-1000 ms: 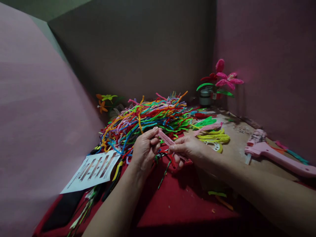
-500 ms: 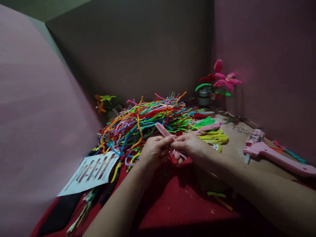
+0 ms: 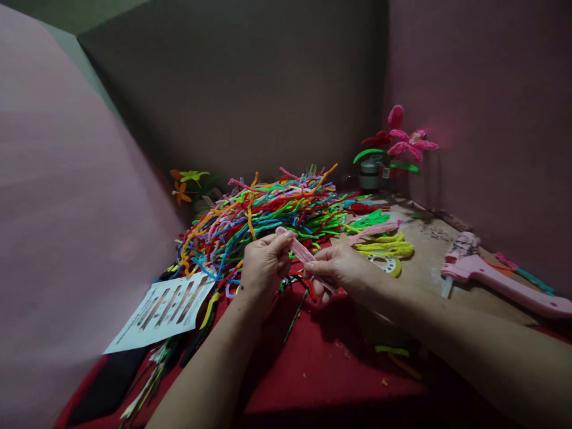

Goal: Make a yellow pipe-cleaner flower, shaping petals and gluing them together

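A folded pink pipe cleaner strip point(image 3: 302, 251) is stretched between my two hands, slanting down to the right. My left hand point(image 3: 264, 262) pinches its upper end between thumb and fingers. Lower down, my right hand point(image 3: 342, 268) grips the strip with thumb and index finger, and its lower end shows beneath the palm. Just below the hands, red-handled pliers point(image 3: 292, 279) lie on the red cloth, partly hidden. Behind them is a large pile of multicoloured pipe cleaners point(image 3: 268, 205).
At right lies a pink glue gun point(image 3: 504, 280) on a brown board. A yellow tape roll point(image 3: 393, 266) and yellow pipe cleaners point(image 3: 388, 245) are beside my right hand. A printed sheet point(image 3: 163, 310) lies left. Pink flowers point(image 3: 413, 144) stand at the back right.
My left hand has slid up and left along the pink strip to its upper end, so the hands are now apart. My right hand has barely moved. The pliers have come into view.
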`<state>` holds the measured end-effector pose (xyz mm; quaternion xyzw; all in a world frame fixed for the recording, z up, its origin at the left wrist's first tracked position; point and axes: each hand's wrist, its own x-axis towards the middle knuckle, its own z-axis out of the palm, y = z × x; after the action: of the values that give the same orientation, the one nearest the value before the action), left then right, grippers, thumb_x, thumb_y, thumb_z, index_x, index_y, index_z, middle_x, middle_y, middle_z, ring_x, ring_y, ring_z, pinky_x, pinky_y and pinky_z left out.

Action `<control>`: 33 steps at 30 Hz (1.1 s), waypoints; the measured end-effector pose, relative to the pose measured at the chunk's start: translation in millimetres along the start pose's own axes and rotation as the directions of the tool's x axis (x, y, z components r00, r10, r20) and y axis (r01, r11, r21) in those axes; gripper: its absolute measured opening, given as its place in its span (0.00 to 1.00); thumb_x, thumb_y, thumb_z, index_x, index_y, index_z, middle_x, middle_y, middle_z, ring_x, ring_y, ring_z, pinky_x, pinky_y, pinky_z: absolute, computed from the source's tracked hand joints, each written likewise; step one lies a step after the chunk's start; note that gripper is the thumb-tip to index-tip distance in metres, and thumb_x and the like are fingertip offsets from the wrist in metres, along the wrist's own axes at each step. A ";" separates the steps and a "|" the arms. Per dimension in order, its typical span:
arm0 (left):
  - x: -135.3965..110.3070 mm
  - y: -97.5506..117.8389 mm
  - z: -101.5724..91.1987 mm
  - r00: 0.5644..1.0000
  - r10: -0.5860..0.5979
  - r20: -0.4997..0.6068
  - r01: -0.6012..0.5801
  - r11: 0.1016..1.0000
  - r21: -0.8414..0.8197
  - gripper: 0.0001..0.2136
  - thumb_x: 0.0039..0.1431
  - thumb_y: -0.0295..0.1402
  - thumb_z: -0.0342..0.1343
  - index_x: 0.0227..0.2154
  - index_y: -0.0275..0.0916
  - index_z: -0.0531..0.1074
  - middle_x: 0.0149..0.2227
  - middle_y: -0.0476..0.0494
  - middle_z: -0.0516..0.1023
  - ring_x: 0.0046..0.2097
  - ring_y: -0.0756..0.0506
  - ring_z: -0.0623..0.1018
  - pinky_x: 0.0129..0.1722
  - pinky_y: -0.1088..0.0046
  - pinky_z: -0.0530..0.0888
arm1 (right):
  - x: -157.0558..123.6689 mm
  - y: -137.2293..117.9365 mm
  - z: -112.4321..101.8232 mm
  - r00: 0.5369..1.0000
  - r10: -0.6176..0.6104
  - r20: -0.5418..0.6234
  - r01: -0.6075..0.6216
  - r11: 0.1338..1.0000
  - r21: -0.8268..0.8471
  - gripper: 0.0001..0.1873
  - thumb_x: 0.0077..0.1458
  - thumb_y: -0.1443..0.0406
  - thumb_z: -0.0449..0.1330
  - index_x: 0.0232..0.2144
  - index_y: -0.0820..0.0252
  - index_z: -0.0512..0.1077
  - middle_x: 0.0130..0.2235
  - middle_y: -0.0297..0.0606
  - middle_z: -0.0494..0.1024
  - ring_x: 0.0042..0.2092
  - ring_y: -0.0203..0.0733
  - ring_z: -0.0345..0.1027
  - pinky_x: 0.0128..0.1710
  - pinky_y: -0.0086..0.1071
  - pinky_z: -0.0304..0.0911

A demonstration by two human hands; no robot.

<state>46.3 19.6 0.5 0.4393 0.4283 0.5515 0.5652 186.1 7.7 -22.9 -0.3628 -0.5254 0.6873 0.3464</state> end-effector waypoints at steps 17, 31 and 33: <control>-2.9 -7.1 -0.9 0.937 -0.210 0.280 0.194 0.977 0.082 0.12 0.42 0.33 0.62 0.28 0.30 0.72 0.16 0.52 0.66 0.14 0.60 0.57 0.15 0.83 0.55 | 4.3 0.8 -10.4 0.994 -0.056 0.095 0.036 0.979 0.201 0.08 0.48 0.68 0.55 0.21 0.68 0.67 0.14 0.35 0.71 0.14 0.34 0.65 0.15 0.26 0.62; -7.7 -8.3 3.5 0.969 -0.130 0.208 0.093 0.979 0.179 0.12 0.45 0.37 0.59 0.20 0.32 0.68 0.12 0.56 0.57 0.14 0.58 0.56 0.16 0.81 0.53 | 1.2 -3.3 -6.6 0.994 -0.018 0.107 0.007 0.994 0.105 0.10 0.50 0.66 0.55 0.21 0.68 0.67 0.14 0.32 0.69 0.13 0.30 0.61 0.15 0.24 0.60; -6.3 -6.0 2.0 0.973 -0.128 0.191 0.093 0.979 0.181 0.12 0.46 0.37 0.59 0.18 0.33 0.66 0.11 0.56 0.57 0.14 0.58 0.57 0.15 0.81 0.52 | 1.6 -2.9 -6.5 0.994 -0.019 0.110 0.007 0.994 0.113 0.09 0.51 0.67 0.54 0.22 0.68 0.67 0.14 0.33 0.69 0.13 0.30 0.62 0.16 0.24 0.60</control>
<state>49.6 13.2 -4.8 0.5151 0.4383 0.4330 0.5959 191.2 12.7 -21.5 -0.3007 -0.5064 0.7326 0.3412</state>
